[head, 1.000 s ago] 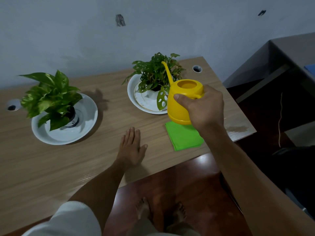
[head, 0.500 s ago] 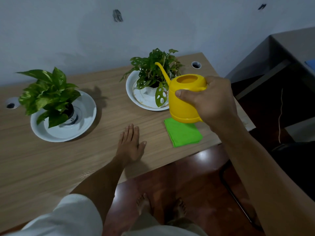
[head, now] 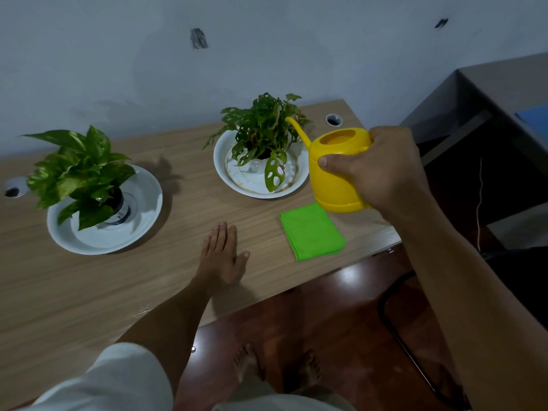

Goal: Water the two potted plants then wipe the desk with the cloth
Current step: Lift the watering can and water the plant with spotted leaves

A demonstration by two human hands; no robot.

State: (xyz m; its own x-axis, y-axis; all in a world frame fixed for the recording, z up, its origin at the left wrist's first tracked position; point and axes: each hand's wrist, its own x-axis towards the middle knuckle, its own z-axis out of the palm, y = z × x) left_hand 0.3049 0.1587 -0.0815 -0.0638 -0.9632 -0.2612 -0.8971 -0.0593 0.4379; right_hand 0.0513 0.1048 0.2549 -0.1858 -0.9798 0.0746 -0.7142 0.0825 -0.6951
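From the head camera, the right hand [head: 382, 170] is wrapped around the yellow watering can [head: 335, 170], holding it in the air above the right end of the wooden desk [head: 184, 221]; its spout points toward the leaves of the right potted plant [head: 264, 129], which stands in a white dish [head: 296, 185]. The can's base hangs just above the far corner of the folded green cloth [head: 311, 231], which lies flat near the desk's front edge and close to its right corner. The left hand [head: 221, 256] rests palm down on the desk, fingers together and straight, holding nothing, close to the front edge. Bare wood lies between it and the cloth. The left potted plant [head: 80, 170] sits in its own white dish [head: 139, 221], well apart from the right one, with an open strip of desk between them. A cable hole [head: 333, 120] sits at the far right corner near the wall.
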